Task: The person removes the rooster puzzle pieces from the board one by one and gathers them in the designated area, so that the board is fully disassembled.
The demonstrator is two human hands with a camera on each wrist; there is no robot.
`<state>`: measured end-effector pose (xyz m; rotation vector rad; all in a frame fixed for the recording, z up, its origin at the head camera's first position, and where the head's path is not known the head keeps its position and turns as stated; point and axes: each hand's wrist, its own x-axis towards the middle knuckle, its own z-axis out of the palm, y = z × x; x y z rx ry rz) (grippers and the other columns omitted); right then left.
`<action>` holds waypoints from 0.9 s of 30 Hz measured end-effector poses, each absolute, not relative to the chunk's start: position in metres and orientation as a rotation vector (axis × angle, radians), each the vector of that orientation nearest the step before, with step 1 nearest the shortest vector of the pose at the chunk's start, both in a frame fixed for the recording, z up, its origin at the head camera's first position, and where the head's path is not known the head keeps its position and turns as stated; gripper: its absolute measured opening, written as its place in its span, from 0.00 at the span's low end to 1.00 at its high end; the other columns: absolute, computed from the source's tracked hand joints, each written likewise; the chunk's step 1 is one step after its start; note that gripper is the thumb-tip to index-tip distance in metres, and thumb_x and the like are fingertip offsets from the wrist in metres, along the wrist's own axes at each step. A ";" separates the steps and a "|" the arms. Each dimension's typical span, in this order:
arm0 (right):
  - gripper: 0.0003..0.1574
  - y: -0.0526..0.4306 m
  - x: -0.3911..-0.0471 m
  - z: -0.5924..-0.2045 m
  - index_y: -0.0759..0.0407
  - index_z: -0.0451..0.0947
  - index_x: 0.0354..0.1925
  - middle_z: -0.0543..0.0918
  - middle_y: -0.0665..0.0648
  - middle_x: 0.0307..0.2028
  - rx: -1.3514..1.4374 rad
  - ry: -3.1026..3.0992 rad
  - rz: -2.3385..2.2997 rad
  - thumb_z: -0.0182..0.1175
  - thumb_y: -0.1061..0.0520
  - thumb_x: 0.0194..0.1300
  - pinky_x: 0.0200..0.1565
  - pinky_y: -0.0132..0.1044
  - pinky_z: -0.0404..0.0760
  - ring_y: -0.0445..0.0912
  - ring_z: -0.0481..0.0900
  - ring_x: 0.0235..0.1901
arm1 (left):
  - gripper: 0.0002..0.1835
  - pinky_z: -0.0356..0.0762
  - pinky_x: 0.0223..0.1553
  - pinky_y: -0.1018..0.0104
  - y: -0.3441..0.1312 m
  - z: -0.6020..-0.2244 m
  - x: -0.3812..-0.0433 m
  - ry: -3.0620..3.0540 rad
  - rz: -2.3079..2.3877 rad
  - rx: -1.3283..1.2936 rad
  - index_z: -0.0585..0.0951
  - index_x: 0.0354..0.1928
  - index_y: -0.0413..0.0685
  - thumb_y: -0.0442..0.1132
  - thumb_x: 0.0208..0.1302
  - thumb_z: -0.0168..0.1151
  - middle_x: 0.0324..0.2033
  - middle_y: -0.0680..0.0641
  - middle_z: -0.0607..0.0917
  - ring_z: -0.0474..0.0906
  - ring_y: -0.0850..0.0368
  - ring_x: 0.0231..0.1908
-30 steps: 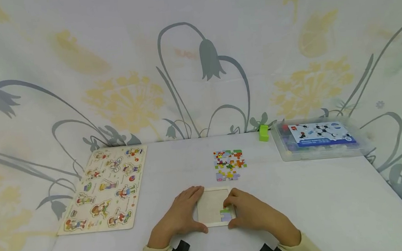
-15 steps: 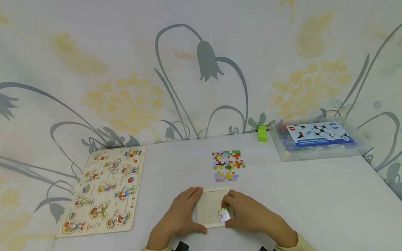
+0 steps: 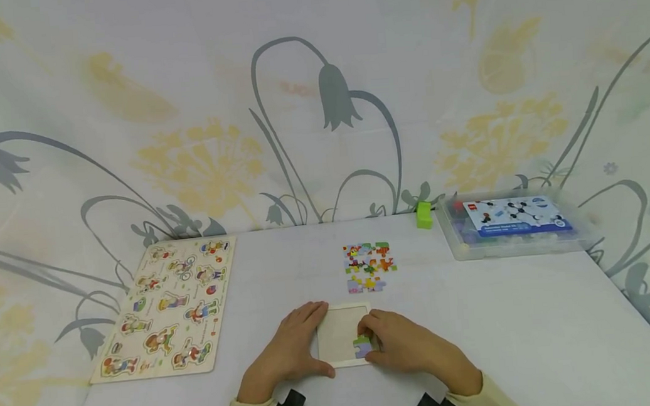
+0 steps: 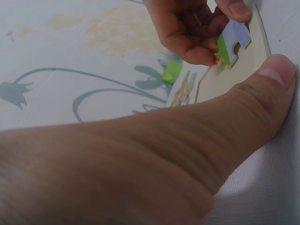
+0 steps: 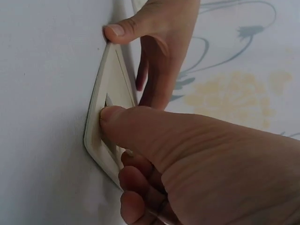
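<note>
My left hand (image 3: 292,350) holds a shallow pale wooden puzzle tray (image 3: 337,337) by its left side, thumb at the near edge and fingers toward the far corner. With my right hand (image 3: 405,348) I pinch a green and lilac jigsaw piece (image 3: 362,347) over the tray's near right corner. In the left wrist view the piece (image 4: 236,33) is tilted between thumb and fingers. The right wrist view shows the right thumb (image 5: 117,119) hiding most of it. Beyond the tray lie several colourful jigsaw pieces (image 3: 370,259), grouped together.
A wooden peg board (image 3: 162,309) with cartoon figures lies at the left. At the back right stand a clear plastic box (image 3: 520,246) with a printed card (image 3: 521,216) and a green block (image 3: 424,215). A flower-patterned cloth (image 3: 211,110) rises behind the white table.
The piece in my right hand was tipped and glaring half a second ago; its green and lilac face shows again now. My left hand and the tray have stayed put.
</note>
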<state>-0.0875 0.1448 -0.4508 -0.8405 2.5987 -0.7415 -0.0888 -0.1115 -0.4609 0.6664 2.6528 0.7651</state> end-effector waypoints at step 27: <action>0.23 0.205 -0.139 -0.478 0.61 0.79 0.60 0.82 0.58 0.51 -0.376 2.988 -0.893 0.66 0.59 0.68 0.41 0.40 0.77 0.44 0.75 0.37 | 0.62 0.54 0.77 0.37 -0.114 -0.461 -0.088 2.648 0.777 0.660 0.63 0.77 0.40 0.53 0.40 0.86 0.76 0.40 0.66 0.56 0.38 0.77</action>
